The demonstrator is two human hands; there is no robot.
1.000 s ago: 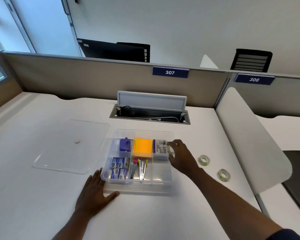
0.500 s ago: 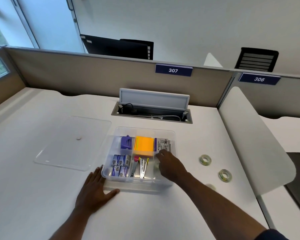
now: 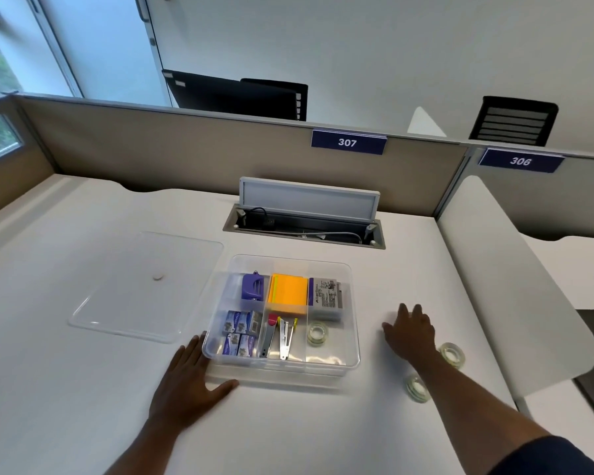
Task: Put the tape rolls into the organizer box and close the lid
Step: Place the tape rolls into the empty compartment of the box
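A clear organizer box [image 3: 354, 351] stands on the white desk with no lid on it. One tape roll [image 3: 317, 334] lies in its front right compartment. Two more tape rolls lie on the desk to the right: one [image 3: 452, 353] just right of my right wrist, one [image 3: 417, 388] beside my forearm, nearer to me. My right hand [image 3: 408, 332] hovers open over the desk right of the box, holding nothing. My left hand [image 3: 189, 382] lies flat on the desk against the box's front left corner. The clear lid [image 3: 144, 286] lies flat to the left of the box.
The box also holds a purple sharpener, orange sticky notes, a grey packet, staple boxes and staple removers. An open cable hatch [image 3: 306, 224] sits behind the box. A white curved divider [image 3: 515, 286] stands at the right. Beige partitions close the back.
My right hand has let go of a tape roll inside the front right compartment and drawn out to the right, over the desk. The left hand has stayed put.
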